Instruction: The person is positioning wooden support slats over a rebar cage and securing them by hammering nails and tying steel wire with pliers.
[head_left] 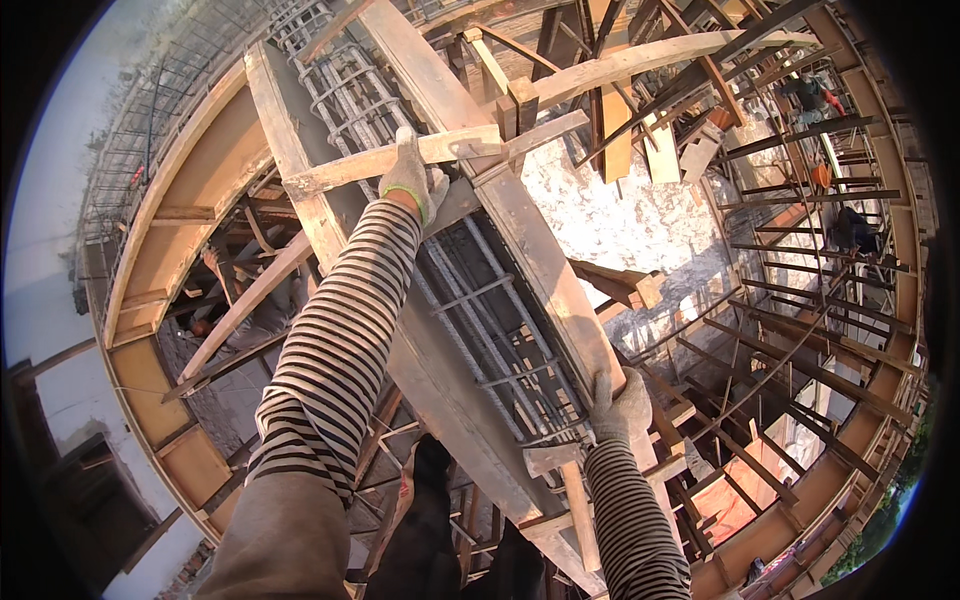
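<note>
My left hand (pixel 412 180), in a pale knitted glove, grips a short wooden crosspiece (pixel 330 170) lying across a long timber beam mould (pixel 540 305). Inside the mould runs a cage of steel bars (pixel 475 325), partly hidden by my striped left sleeve. My right hand (pixel 620 405), also gloved, is closed over the mould's right side board near its lower end. Just left of that hand, a tool with a flat metal head (pixel 548 458) and a wooden handle (pixel 582 520) rests at the mould; its exact support is unclear.
Curved plywood formwork (pixel 185 170) rings the structure, with many timber props (pixel 780 350) and open drops on both sides. Another person (pixel 850 230) works at the right; another (pixel 230 300) is partly visible below left. My dark-trousered legs (pixel 420 530) show beneath the mould.
</note>
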